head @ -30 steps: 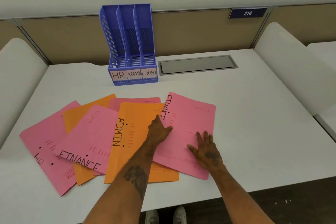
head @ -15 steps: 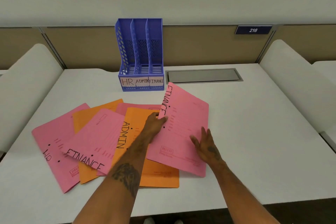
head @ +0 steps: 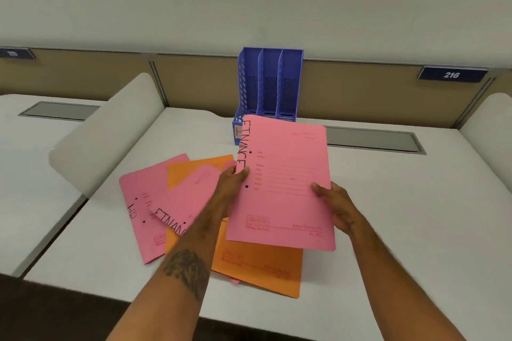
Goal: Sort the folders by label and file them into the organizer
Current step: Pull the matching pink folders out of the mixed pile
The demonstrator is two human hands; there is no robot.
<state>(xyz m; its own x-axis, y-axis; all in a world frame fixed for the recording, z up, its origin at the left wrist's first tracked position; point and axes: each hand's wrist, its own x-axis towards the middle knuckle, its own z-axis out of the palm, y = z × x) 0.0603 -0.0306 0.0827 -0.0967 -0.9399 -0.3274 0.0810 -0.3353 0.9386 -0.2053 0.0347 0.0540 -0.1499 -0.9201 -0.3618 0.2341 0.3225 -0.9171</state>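
I hold a pink folder marked FINANCE (head: 285, 183) above the desk with both hands. My left hand (head: 231, 181) pinches its left edge by the lettering. My right hand (head: 333, 203) grips its right edge. The blue three-slot organizer (head: 270, 83) stands behind it at the desk's back; the folder hides most of its front labels. On the desk lie a pink HR folder (head: 138, 210), a second pink FINANCE folder (head: 185, 202), and orange folders (head: 263, 266), partly under my left arm.
The white desk (head: 401, 202) has a grey cable hatch (head: 374, 141) right of the organizer. Rounded white dividers (head: 110, 130) flank the desk on the left and the far right. A sign reading 216 (head: 451, 75) hangs on the back panel.
The FINANCE folder has come up off the pile and now sits raised between both hands, closer to the organizer. My view has swung left, shifting the desk rightward.
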